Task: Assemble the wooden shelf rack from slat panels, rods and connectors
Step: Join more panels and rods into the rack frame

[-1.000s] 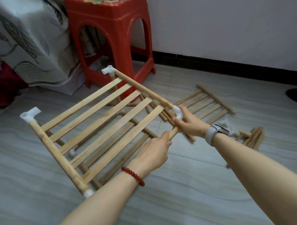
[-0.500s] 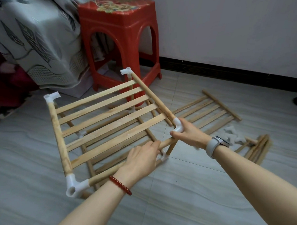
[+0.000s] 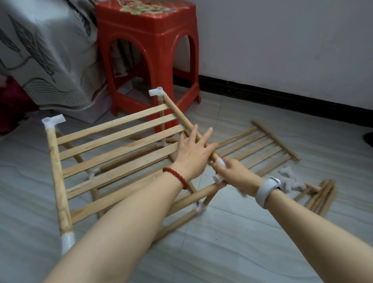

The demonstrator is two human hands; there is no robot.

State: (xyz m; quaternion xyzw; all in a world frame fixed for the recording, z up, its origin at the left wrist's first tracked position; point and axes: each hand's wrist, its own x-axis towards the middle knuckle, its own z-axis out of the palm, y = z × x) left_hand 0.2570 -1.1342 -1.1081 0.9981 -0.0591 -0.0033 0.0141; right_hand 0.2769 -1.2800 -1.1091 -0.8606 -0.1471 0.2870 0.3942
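The left hand (image 3: 194,153) is stretched out flat over the near right part of the slat panel (image 3: 116,148), its fingers (image 3: 192,133) straight and spread, lying on the slats and across the panel's right rail; it grips nothing. The right hand (image 3: 235,173) has its fingers curled round the white corner connector (image 3: 219,169) at the near end of that rail, where a rod (image 3: 196,196) running toward the person also meets it. A red bead bracelet (image 3: 176,176) sits on the left wrist and a pale watch (image 3: 267,190) on the right.

The panel is held off the floor (image 3: 227,245), tilted, with white connectors on its two far corners and one at its near left corner. Under it, more rods and connectors form a lower frame that rests on the tiles. A second slat panel (image 3: 259,147) lies flat on the floor just to the right of the hands. Beyond the right wrist lie a few loose white connectors (image 3: 290,178) and a bundle of rods (image 3: 320,197).

A red plastic stool (image 3: 148,47) stands behind the panel against the wall, and a leaf-patterned cloth (image 3: 40,51) hangs at its left.
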